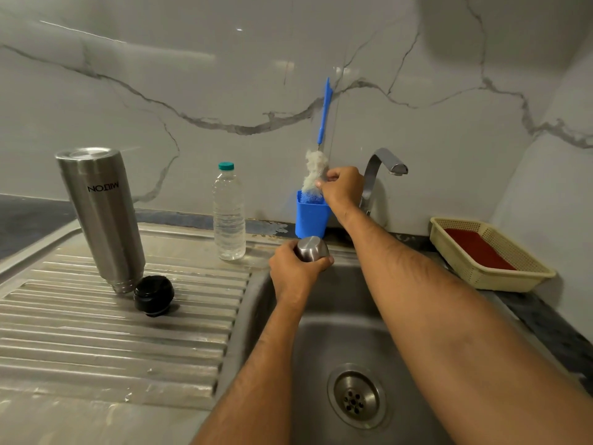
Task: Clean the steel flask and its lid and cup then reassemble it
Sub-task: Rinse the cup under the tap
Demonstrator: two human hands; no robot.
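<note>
Both hands over sink [256,293] rim

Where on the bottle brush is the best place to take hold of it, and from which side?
Grip the bottle brush by its thin blue handle above the bristles, coming from the right, sink side. It stands nearly upright, head down in the blue holder, so the handle is free and lifts straight up. The right hand now pinches near the fluffy bristle head, a softer, less sure hold.

Both bare forearms stretch forward. The left hand [296,268] sits nearer, knuckles up, fingers curled around a small rounded piece. The right hand [341,184] reaches farther, above it, fingertips pinched together at its left side.
</note>
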